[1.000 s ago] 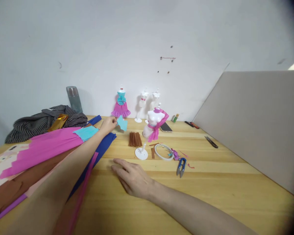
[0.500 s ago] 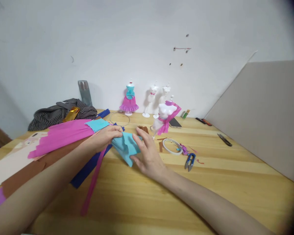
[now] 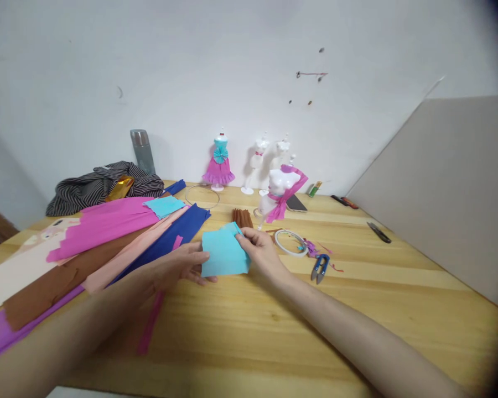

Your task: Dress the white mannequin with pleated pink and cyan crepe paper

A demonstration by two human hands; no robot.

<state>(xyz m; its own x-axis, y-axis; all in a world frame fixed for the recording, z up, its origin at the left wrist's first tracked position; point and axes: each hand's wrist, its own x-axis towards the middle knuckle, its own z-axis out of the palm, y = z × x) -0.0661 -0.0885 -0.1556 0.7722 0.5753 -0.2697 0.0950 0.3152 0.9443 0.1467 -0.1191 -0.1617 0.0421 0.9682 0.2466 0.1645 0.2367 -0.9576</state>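
A light blue sheet (image 3: 225,251), roughly rectangular, is raised above the wooden table (image 3: 315,342). My right hand (image 3: 262,249) pinches its upper right edge between thumb and fingers. At the sheet's left edge is my left hand (image 3: 191,262), its fingers spread, the thumb over the front and other fingers partly behind the sheet. Just behind lies a pleated brown piece (image 3: 242,218). A white mannequin (image 3: 279,185) with a pink sash stands beyond my right hand.
Coloured sheets (image 3: 103,226) spread across the left. Several small mannequins (image 3: 219,160) line the wall beside a bottle (image 3: 142,152) and striped cloth (image 3: 87,190). Rightward are a tape ring (image 3: 291,252), blue snips (image 3: 320,268), a phone (image 3: 295,203) and a dark cutter (image 3: 379,232).
The light blue sheet, folded and slanted before, now faces me flatter and more level. My left hand has moved down to its left side, and its fingers have spread.
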